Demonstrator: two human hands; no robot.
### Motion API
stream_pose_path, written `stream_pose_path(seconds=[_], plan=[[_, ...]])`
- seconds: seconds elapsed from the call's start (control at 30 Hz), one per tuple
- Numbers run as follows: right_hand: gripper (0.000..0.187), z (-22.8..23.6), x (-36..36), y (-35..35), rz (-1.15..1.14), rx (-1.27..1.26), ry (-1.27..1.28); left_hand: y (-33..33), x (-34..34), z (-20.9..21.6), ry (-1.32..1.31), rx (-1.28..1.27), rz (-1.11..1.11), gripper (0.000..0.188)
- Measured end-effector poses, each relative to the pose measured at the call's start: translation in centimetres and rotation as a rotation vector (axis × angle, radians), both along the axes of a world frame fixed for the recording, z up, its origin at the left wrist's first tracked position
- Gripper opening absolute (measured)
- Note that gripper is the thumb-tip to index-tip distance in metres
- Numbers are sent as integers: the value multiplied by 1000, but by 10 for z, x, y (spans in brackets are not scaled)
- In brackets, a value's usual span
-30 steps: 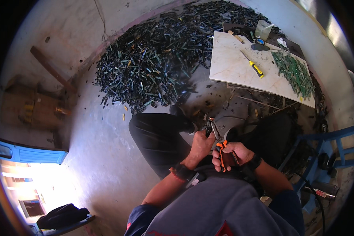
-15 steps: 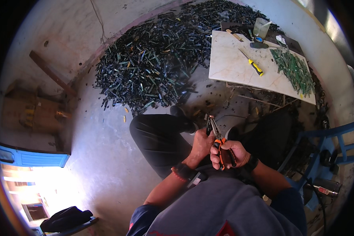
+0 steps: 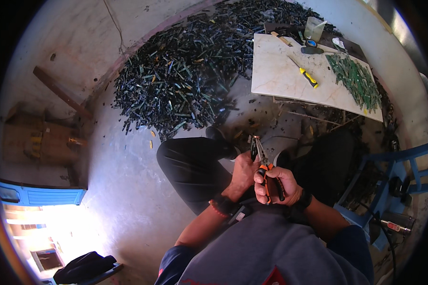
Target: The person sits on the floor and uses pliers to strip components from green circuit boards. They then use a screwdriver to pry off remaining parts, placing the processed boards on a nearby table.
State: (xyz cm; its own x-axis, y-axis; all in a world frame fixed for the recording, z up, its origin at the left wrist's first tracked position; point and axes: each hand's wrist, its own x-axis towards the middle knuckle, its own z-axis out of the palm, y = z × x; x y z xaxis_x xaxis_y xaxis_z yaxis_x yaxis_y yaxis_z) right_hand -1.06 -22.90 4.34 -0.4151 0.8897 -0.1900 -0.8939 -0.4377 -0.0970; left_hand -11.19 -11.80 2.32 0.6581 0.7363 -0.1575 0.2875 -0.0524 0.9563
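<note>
One pair of steel pliers with orange-and-black handles (image 3: 264,167) is clasped in the right hand (image 3: 285,181); just left of its jaws, the left hand (image 3: 244,172) grips a slim black piece (image 3: 253,148). Pinching seems underway; the next move calls for steadiness.

Just below the frame's centre, the pliers (image 3: 265,168) are showing orange and black. At upper right, a screwdriver (image 3: 308,78) is displaying yellow and black against a whitish, faintly veined board (image 3: 276,71), while heaped strips (image 3: 354,81) are showing green.
</note>
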Motion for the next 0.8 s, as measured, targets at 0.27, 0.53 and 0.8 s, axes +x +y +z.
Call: stream_pose_path(seconds=[0.27,0.53,0.8], plan=[[30,-5,11,-3,90,-43,-61,-4,2,-5,-72,76,42,21],[26,10,48,-1,329,-162,-363,6,-10,14,104,142,-67,24],[20,18,70,6,531,-104,-844,19,-25,-1,210,263,-154,26]])
